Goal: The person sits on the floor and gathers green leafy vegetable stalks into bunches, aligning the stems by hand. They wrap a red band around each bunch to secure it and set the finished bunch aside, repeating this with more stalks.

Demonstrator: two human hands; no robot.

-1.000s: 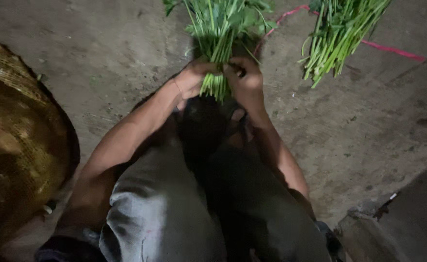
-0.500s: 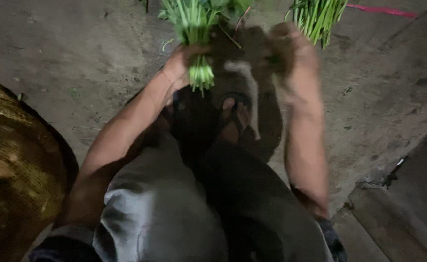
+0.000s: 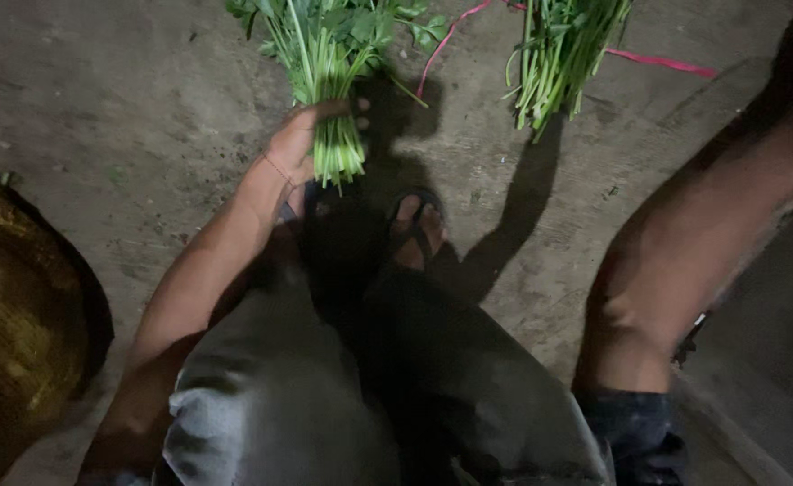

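Observation:
My left hand (image 3: 302, 139) is closed around the pale stems of a bunch of leafy green herbs (image 3: 324, 54), held upright over the concrete floor, leaves toward the top edge. My right arm (image 3: 684, 243) stretches up and off the top right corner; the right hand itself is out of frame. A second bunch of greens (image 3: 558, 54) lies on the floor to the right, apart from the held bunch.
A pink string (image 3: 657, 61) runs across the floor by the second bunch. A woven yellow basket (image 3: 18, 315) sits at the left edge. My sandalled foot (image 3: 414, 229) and grey-trousered knees (image 3: 324, 396) fill the lower middle.
Both hands were on the bunch's stems a second ago. My right hand let go and swung away to the upper right, out of frame. The left hand keeps the bunch.

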